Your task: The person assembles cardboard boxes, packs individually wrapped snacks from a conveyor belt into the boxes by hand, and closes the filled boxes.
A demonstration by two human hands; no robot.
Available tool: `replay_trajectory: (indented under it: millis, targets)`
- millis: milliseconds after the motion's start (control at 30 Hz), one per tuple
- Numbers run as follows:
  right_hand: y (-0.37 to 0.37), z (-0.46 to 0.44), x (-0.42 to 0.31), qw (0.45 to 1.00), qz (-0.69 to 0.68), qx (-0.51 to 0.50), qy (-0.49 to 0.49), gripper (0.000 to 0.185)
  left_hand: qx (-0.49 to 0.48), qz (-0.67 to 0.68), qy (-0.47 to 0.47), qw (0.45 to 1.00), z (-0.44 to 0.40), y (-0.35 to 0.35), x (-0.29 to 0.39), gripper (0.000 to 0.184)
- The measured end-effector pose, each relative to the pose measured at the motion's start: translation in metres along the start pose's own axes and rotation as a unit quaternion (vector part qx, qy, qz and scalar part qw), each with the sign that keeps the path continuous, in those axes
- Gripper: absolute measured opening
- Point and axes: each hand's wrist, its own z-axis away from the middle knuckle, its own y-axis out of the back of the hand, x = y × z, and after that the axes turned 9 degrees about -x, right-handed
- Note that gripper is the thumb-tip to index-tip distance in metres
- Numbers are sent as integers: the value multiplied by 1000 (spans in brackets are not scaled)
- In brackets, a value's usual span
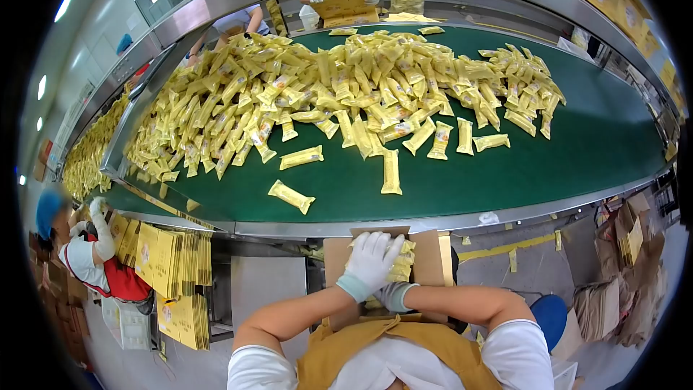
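An open cardboard box [427, 253] stands in front of my body, against the near edge of the conveyor. Yellow wrapped packets [403, 263] show inside it, partly covered by my hands. My left hand [371, 258], in a white glove with a pale teal cuff, is over the packets with its fingers bent round their far side. My right hand [393, 295], in a grey glove, crosses low by the left wrist at the near side of the packets. Its fingers are hidden. Single packets [291, 196] lie on the green belt [462, 188] beyond the box.
A large heap of yellow packets [289, 94] covers the belt's far side. Folded yellow cartons [170, 260] stand at left beside a co-worker in a red apron [130, 285]. Brown flattened cardboard [599, 307] and a blue round stool [550, 321] are at right. Other people work across the belt.
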Motion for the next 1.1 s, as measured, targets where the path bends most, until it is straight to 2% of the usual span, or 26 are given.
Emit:
replay_trajectory:
  millis: [67, 167, 233, 267, 333, 367, 433, 467, 500, 567, 600, 667, 733, 767, 800, 833, 867, 900, 933, 967, 1000, 1033, 1067, 1100]
  targets:
    - [14, 0, -11, 990, -39, -106, -83, 60, -37, -45, 34, 998, 2, -14, 11, 62]
    - [3, -2, -11, 985, -54, -95, -131, 58, -137, -53, 77, 986, -1, -17, 17, 66]
    - [16, 10, -27, 984, 36, -71, -158, 53, -238, -61, 88, 965, -5, -17, 17, 76]
    - [21, 15, -34, 980, 82, -60, -172, 50, -245, -82, 90, 962, -3, -29, 16, 78]
    - [25, 10, -39, 974, 87, -70, -198, 44, -254, -125, 91, 955, -4, -56, 13, 82]
    - [26, 7, -41, 971, 89, -75, -209, 42, -282, -93, 94, 950, -4, -62, 13, 84]
    - [33, -1, -42, 971, 100, -141, -164, 61, -337, -29, 101, 936, -17, -51, 12, 88]
    - [30, -6, -40, 972, 107, -146, -148, 67, -433, 1, 106, 895, -28, -44, 12, 91]
    - [27, -11, -38, 973, 115, -150, -132, 74, -435, 20, 92, 895, -23, -60, 6, 92]
    - [16, -14, -27, 978, 132, -120, -107, 73, -433, 59, 60, 897, -12, -104, -13, 94]
    - [19, -10, -21, 979, 139, -115, -90, 72, -508, 86, 53, 855, -29, -65, -13, 96]
    - [66, 29, -19, 978, 143, -147, -32, 68, -567, 81, 7, 820, -42, -37, -17, 93]
    - [112, 80, -6, 987, -56, -135, 71, 61, -590, 82, -39, 802, -50, -17, -24, 88]
    - [127, 101, 6, 972, -156, -123, 124, 59, -549, 145, -55, 821, -45, 5, -35, 83]
    - [132, 118, 24, 945, -273, -40, 175, 54, -453, 273, -83, 844, -38, 23, -53, 68]
    - [133, 135, 47, 895, -382, 43, 224, 50, -444, 420, -41, 791, -48, 58, -73, 48]
    - [137, 151, 74, 867, -430, 150, 202, 39, -312, 524, -5, 792, -34, 69, -94, 34]
    - [141, 168, 104, 826, -473, 253, 176, 30, -263, 602, 41, 752, -24, 80, -124, 29]
    - [139, 175, 147, 828, -369, 400, 137, 28, -137, 615, 147, 763, -4, 79, -145, 27]
    - [142, 181, 171, 733, -471, 490, 25, 30, 36, 544, 147, 825, 3, 58, -173, 27]
    - [138, 182, 213, 720, -348, 595, -79, 35, 148, 461, 282, 828, 5, 40, -192, 36]
    - [125, 177, 274, 700, -245, 646, -182, 42, 199, 215, 308, 905, 18, 9, -225, 52]
    - [126, 181, 310, 699, -178, 650, -238, 48, 166, 152, 371, 901, 26, -12, -249, 63]
    - [122, 181, 347, 689, -150, 639, -308, 54, 147, 149, 413, 887, 27, -33, -269, 69]
